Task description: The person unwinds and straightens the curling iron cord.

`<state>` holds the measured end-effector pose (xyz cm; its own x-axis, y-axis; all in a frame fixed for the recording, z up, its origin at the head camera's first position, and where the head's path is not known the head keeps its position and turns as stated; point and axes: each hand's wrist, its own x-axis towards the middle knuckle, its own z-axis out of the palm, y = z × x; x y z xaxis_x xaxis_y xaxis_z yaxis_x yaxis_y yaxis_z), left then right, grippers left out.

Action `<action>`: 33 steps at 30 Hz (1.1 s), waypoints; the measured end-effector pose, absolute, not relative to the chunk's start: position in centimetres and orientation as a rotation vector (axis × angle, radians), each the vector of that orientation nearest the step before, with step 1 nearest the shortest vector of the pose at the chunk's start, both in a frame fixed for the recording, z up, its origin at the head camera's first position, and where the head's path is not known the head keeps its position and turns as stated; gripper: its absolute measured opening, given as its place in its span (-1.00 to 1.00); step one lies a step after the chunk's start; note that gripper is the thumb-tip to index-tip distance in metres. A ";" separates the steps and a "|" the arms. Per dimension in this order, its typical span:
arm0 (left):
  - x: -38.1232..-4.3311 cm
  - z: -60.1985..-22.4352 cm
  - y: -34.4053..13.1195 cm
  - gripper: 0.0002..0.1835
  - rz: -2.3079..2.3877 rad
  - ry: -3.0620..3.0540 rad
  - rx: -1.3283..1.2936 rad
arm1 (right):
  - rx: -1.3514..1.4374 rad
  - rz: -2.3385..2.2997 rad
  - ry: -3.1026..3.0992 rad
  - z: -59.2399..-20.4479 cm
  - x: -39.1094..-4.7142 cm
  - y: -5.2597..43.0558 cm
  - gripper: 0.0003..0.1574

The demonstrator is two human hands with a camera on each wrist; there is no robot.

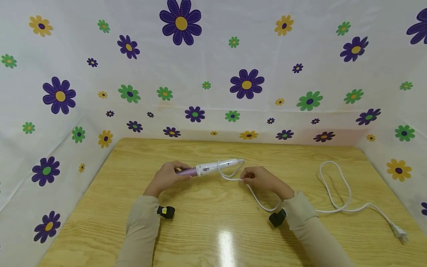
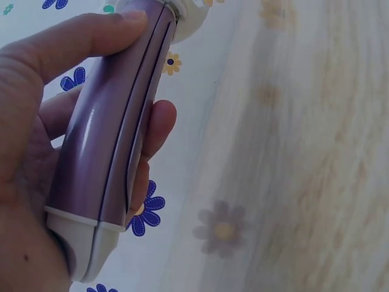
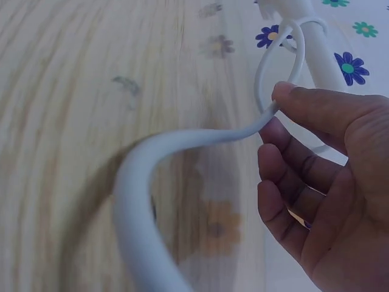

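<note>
A hair straightener (image 1: 211,168) with a white handle and purple barrel is held up slantwise over the wooden table. My left hand (image 1: 166,178) grips its purple barrel (image 2: 106,128), thumb along one side and fingers round the other; the white tip lies against the palm. From the handle's end comes a white cord (image 1: 257,200), which loops once round the white handle. Between thumb and index finger, my right hand (image 3: 328,170) pinches this cord a little way from the handle. The other right fingers are loosely curled below.
The cord runs on under the right forearm and makes a loose loop (image 1: 349,193) on the right of the wooden table (image 1: 200,230). Its plug (image 1: 398,231) lies near the table's right edge. A flowered sheet (image 1: 213,100) hangs behind and at both sides.
</note>
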<state>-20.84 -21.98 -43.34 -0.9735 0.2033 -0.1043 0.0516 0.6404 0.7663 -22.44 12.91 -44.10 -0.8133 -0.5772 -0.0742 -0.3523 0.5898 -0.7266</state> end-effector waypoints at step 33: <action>-19.9 -41.3 -20.2 -0.55 1.311 2.603 0.359 | -0.519 -1.054 2.580 -44.4 -23.5 13.9 -0.73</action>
